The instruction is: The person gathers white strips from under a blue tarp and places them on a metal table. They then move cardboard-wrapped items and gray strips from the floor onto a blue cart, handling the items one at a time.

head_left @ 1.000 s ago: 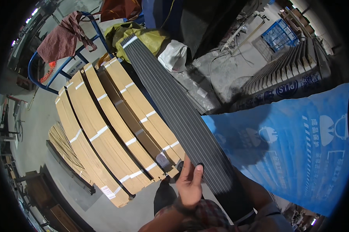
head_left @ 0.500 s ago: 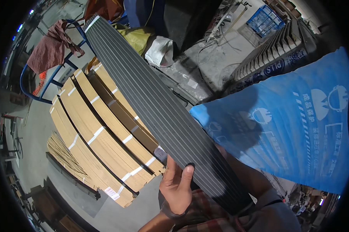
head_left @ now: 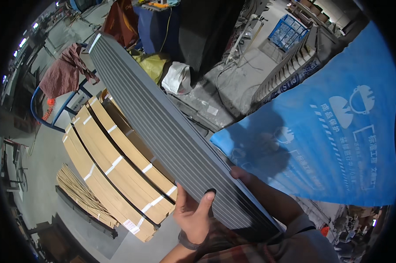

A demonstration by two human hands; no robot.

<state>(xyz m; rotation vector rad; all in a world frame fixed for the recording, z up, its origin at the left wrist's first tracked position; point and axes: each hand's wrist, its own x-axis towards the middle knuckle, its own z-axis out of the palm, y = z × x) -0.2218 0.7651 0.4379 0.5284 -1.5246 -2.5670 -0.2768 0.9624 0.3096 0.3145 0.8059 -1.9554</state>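
A long bundle of thin dark grey strips (head_left: 158,131) runs diagonally from my body toward the far left, with white tape around its far end. My left hand (head_left: 192,217) grips the near part of its left edge, with the thumb, dark at the tip, lying along the upper face. On the opposite edge, my right hand (head_left: 246,179) is closed around the bundle; most of its fingers are hidden beneath. The bundle is raised and tilted, so its smooth right side shows as a narrow strip.
Left of the bundle, tan taped strip bundles (head_left: 114,162) lie on a blue-framed cart (head_left: 44,120) with a reddish cloth (head_left: 66,72) over its handle. Thin sticks (head_left: 82,193) lie beside them. Blue printed sheeting (head_left: 321,144) covers the right side. Behind stand a blue crate (head_left: 288,33) and white sack (head_left: 177,78).
The bundle has rolled so its right side shows, and its far end sits lower in view. My right hand has come into sight at the right edge. My left hand keeps its grip.
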